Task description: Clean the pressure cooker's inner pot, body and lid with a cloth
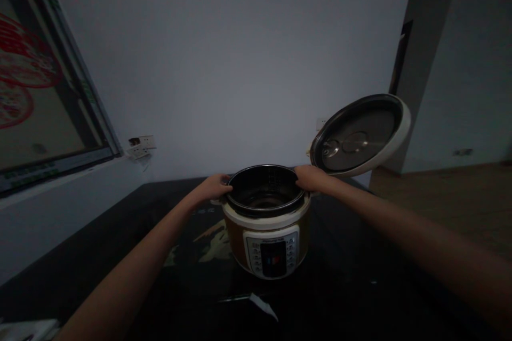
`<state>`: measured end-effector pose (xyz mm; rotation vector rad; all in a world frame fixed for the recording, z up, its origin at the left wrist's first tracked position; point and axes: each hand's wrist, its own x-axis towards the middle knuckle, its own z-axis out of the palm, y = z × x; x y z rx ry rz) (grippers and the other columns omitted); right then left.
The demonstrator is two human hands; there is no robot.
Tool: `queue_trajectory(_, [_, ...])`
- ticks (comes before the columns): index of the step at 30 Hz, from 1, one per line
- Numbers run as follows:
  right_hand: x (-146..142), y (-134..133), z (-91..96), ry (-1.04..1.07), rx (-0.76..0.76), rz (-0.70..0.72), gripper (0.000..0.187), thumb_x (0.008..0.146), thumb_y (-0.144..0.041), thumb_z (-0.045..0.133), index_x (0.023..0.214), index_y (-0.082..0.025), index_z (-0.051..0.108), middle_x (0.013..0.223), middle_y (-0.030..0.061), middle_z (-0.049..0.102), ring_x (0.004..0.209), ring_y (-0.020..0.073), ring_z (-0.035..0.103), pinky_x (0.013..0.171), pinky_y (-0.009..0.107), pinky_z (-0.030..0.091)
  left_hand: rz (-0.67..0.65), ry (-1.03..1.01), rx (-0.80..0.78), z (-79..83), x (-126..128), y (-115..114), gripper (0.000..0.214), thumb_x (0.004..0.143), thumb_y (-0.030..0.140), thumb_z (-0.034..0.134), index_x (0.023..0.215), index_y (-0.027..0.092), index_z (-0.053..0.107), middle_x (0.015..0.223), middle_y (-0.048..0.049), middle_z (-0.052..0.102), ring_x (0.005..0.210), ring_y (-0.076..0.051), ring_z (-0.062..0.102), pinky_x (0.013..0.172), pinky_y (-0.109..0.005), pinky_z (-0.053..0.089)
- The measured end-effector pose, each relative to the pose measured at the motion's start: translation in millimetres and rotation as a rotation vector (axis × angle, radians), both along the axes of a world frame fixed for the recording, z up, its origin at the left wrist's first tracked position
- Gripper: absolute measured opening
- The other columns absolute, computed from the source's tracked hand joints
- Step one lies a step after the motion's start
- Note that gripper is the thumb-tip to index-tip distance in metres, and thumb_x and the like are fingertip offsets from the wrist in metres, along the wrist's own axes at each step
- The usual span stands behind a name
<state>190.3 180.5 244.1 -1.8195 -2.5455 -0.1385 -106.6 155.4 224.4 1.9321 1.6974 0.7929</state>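
A pressure cooker (pixel 236 229) with a white and tan body stands upright in front of me, its control panel (pixel 274 256) facing my side. Its dark inner pot (pixel 264 210) sits at the top opening, the rim slightly above the white collar. My left hand (pixel 216 186) grips the pot's rim at the left, and my right hand (pixel 310 177) grips it at the right. The fingertips are partly hidden by the rim. Behind my right hand, the round lid (pixel 360 136) is raised and tilted, with its metal underside showing.
The cooker stands on a dark glossy table (pixel 180 309). A small white strip (pixel 263 306) lies in front of it. Behind are a pale wall (pixel 240 64) and a wall socket (pixel 147 141) with a plug. A window (pixel 48 90) is at the left, a wooden floor (pixel 452 197) at the right.
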Motion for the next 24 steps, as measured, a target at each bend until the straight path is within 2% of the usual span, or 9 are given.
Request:
queue_trajectory(6, [0.2, -1.0, -1.0, 0.001, 0.021, -0.005, 0.03, 0.084, -0.013, 0.053, 0.111, -0.008, 0.066, 0.11, 0.0207, 0.067, 0.103, 0.0287, 0.064, 0.084, 0.033, 0.05, -0.001, 0.024, 0.015, 0.9, -0.2, -2.1, 0.04, 0.063, 0.018, 0.059, 0.1, 0.013, 0.072, 0.066, -0.0053, 0.072, 0.065, -0.019, 0.064, 0.057, -0.024, 0.044])
queue_trajectory(10, [1.2, -13.4, 6.4, 0.023, 0.107, -0.011, 0.031, 0.09, -0.024, 0.054, 0.113, -0.006, 0.064, 0.115, 0.0235, 0.062, 0.106, 0.0319, 0.061, 0.086, 0.037, 0.049, -0.01, 0.041, 0.028, -0.5, -1.3, -2.8, 0.041, 0.065, 0.024, 0.063, 0.104, 0.014, 0.071, 0.08, -0.0079, 0.075, 0.071, -0.021, 0.067, 0.062, -0.026, 0.047])
queue_trajectory(12, [7.1, -32.6, 14.3, 0.051, 0.172, 0.02, 0.035, 0.093, -0.03, 0.051, 0.121, -0.01, 0.061, 0.12, 0.0208, 0.059, 0.112, 0.0305, 0.057, 0.091, 0.037, 0.047, -0.003, 0.051, 0.042, -1.8, -3.1, -3.5, 0.046, 0.067, 0.031, 0.064, 0.108, 0.013, 0.069, 0.088, -0.0102, 0.075, 0.076, -0.022, 0.068, 0.066, -0.028, 0.048])
queue_trajectory(14, [21.5, -62.2, 22.6, 0.139, 0.233, 0.113, 0.036, 0.095, -0.032, 0.048, 0.128, -0.019, 0.057, 0.122, 0.0128, 0.059, 0.114, 0.0236, 0.055, 0.094, 0.032, 0.045, 0.014, 0.057, 0.069, -2.9, -6.0, -4.5, 0.051, 0.069, 0.04, 0.064, 0.112, 0.012, 0.067, 0.097, -0.0124, 0.075, 0.083, -0.025, 0.068, 0.071, -0.03, 0.049])
queue_trajectory(16, [46.1, -96.4, 28.0, 0.455, 0.34, 0.324, 0.03, 0.095, -0.03, 0.047, 0.119, -0.024, 0.063, 0.114, 0.0086, 0.063, 0.104, 0.0193, 0.059, 0.089, 0.028, 0.047, 0.027, 0.061, 0.109, -2.8, -9.6, -5.2, 0.052, 0.071, 0.047, 0.062, 0.11, 0.014, 0.068, 0.106, -0.0133, 0.073, 0.092, -0.026, 0.068, 0.079, -0.031, 0.048])
queue_trajectory(18, [79.7, -123.4, 28.6, 0.703, 0.573, 0.352, 0.026, 0.094, -0.036, 0.046, 0.104, -0.027, 0.068, 0.101, 0.0066, 0.066, 0.094, 0.0193, 0.061, 0.083, 0.031, 0.049, 0.037, 0.065, 0.147, -1.1, -12.9, -5.0, 0.049, 0.072, 0.051, 0.059, 0.105, 0.015, 0.069, 0.109, -0.0133, 0.072, 0.098, -0.028, 0.066, 0.084, -0.032, 0.047])
queue_trajectory(20, [117.9, -131.2, 25.4, 0.923, 0.855, 0.226, 0.025, 0.093, -0.04, 0.047, 0.094, -0.028, 0.069, 0.084, 0.0046, 0.063, 0.077, 0.0178, 0.06, 0.071, 0.031, 0.048, 0.038, 0.065, 0.168, 1.5, -14.8, -3.8, 0.047, 0.074, 0.053, 0.056, 0.1, 0.016, 0.07, 0.107, -0.013, 0.073, 0.099, -0.028, 0.066, 0.086, -0.033, 0.046])
queue_trajectory(22, [154.3, -115.5, 20.9, 1.251, 1.068, 0.039, 0.029, 0.094, -0.042, 0.043, 0.092, -0.024, 0.066, 0.075, 0.0047, 0.057, 0.067, 0.0173, 0.055, 0.058, 0.029, 0.043, 0.049, 0.052, 0.174, 3.7, -14.8, -2.1, 0.046, 0.076, 0.052, 0.053, 0.097, 0.016, 0.07, 0.102, -0.0127, 0.074, 0.097, -0.028, 0.066, 0.085, -0.033, 0.047])
queue_trajectory(24, [182.3, -82.2, 17.1, 1.367, 0.964, -0.124, 0.031, 0.093, -0.041, 0.036, 0.108, -0.022, 0.056, 0.092, 0.0082, 0.058, 0.077, 0.0174, 0.057, 0.063, 0.028, 0.046, 0.07, 0.021, 0.193, 3.8, -13.2, -0.8, 0.044, 0.077, 0.051, 0.051, 0.095, 0.016, 0.07, 0.099, -0.012, 0.074, 0.095, -0.028, 0.067, 0.085, -0.033, 0.047])
